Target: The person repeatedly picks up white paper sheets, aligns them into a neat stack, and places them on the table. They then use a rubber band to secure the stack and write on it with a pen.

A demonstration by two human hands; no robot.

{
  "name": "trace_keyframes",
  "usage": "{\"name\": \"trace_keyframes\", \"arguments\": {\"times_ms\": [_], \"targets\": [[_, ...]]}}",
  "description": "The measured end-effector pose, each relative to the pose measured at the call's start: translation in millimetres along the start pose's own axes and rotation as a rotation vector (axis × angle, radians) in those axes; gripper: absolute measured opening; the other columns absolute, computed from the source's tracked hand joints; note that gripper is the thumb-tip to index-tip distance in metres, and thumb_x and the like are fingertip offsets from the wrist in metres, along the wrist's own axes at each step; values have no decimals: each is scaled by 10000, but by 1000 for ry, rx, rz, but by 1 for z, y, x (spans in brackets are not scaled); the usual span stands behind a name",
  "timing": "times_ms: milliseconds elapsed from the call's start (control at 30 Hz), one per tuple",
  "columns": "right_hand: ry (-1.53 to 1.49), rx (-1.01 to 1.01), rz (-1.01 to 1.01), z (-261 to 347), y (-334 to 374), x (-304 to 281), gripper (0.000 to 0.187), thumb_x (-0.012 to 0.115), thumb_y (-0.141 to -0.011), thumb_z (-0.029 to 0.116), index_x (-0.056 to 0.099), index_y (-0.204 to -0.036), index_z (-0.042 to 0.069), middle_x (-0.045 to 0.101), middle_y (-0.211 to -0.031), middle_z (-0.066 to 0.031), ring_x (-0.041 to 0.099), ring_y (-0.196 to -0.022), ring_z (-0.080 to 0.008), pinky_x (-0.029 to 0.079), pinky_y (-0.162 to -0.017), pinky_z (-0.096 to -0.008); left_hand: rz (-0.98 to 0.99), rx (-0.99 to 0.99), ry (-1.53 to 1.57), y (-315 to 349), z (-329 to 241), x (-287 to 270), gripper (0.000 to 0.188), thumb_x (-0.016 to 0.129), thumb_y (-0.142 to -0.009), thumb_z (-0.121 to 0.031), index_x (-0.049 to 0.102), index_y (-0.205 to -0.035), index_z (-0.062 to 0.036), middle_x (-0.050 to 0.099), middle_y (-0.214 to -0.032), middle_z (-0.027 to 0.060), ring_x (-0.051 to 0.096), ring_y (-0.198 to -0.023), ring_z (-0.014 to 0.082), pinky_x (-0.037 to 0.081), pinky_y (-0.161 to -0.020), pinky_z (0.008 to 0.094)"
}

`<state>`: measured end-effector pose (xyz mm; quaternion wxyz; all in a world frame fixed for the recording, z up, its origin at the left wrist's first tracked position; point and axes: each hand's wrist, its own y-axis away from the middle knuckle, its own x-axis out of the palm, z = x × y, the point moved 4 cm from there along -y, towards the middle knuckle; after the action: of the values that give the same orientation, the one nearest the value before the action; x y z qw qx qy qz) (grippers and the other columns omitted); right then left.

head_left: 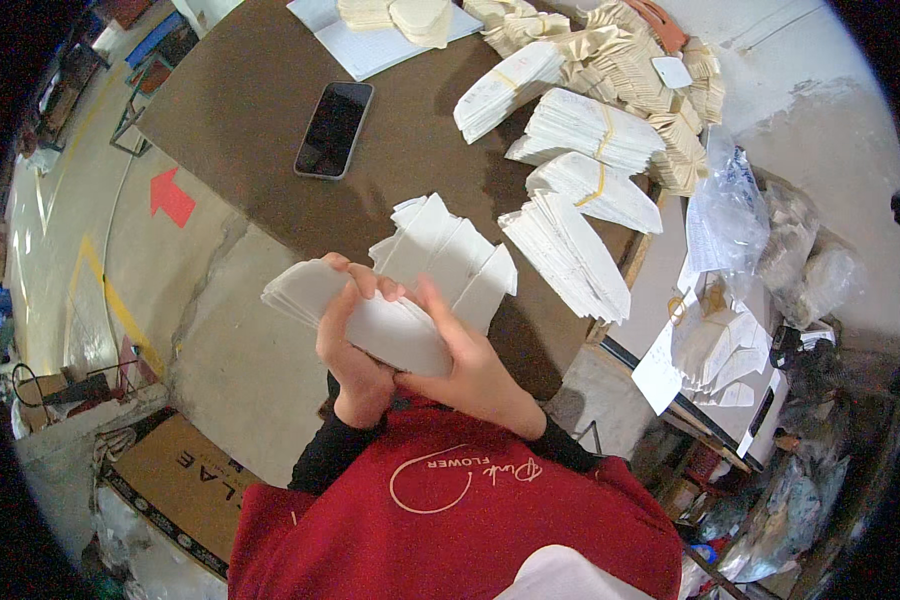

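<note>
Left fingers: the left hand (pixel 348 345) is curled firmly over the upper edge of a white paper stack (pixel 390 338), with little gap.
Right fingers: the right hand (pixel 480 375) is closed around the stack's 3 o'clock end; some fingertips are hidden or blurred.
Held stack: rounded white pieces, tilted, splayed at the 9 o'clock end, in front of the wearer's red apron (pixel 560 500).
Fanned pieces: more white paper pieces (pixel 440 245) just beyond the hands at 1 o'clock.
Loose row: a leaning white row (pixel 570 260) on the brown bench (pixel 240 110), at 2 o'clock.
Bundles: white bundles (pixel 560 135) with yellow bands, between 1 and 2 o'clock.
Cream pile: folded cream pieces (pixel 620 70), beyond the bundles.
Phone: dark-screened phone (pixel 335 130), lying between 11 and 12 o'clock.
Notebook: open notebook (pixel 370 55) at 12 o'clock, bearing cream pieces (pixel 400 15).
Floor: red arrow (pixel 173 197) at 10 o'clock.
</note>
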<state>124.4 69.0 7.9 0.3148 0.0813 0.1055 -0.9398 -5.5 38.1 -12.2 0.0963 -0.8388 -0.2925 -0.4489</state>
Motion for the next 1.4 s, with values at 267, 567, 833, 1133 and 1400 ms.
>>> {"name": "trace_keyframes", "arguments": {"times_ms": [267, 567, 833, 1133, 1400], "targets": [[382, -64, -66, 22, 27, -106, 606, 849, -640, 114, 649, -1209, 49, 648, -1213, -147, 606, -1164, -314, 480, -977, -409, 461, -93, -726, -1, 36, 34, 1147, 698, -760, -604, 63, -1540, -52, 118, -1598, 198, 105, -1479, 328, 124, -1181, 450], [463, -46, -588, 9, 42, -196, 569, 812, -695, 97, 651, -1239, 61, 606, -1283, -175, 580, -1186, -329, 450, -999, -406, 209, -262, -928, -28, -23, -26, 418, 659, -907, -232, 593, -1247, 3, 629, -1217, 79, 565, -1140, 176, 406, -1008, 314], [994, 81, -185, -13, 31, -181, 521, 774, -749, 172, 646, -1252, 126, 508, -1391, -160, 476, -1251, -355, 380, -1045, -439, 130, -161, -1228, -32, -20, -43, 298, 643, -922, -184, 636, -1187, -45, 655, -1170, 76, 587, -1088, 158, 438, -961, 315], [851, -8, -291, 2, 28, -157, 378, 708, -803, 81, 652, -1175, 39, 576, -1302, -151, 535, -1183, -337, 416, -1009, -415, 728, 225, -1541, -24, 43, -7, 398, 699, -819, -111, 612, -1207, -89, 612, -1243, 119, 561, -1173, 334, 436, -1007, 424], [841, 208, -247, -73, -2, -56, 518, 741, -795, 135, 555, -1259, -2, 548, -1169, -197, 518, -1103, -354, 431, -949, -426, 696, 558, -1943, -25, 77, -12, 435, 634, -872, -269, 583, -1292, -172, 489, -1416, 5, 404, -1351, 239, 277, -1127, 494]]}}
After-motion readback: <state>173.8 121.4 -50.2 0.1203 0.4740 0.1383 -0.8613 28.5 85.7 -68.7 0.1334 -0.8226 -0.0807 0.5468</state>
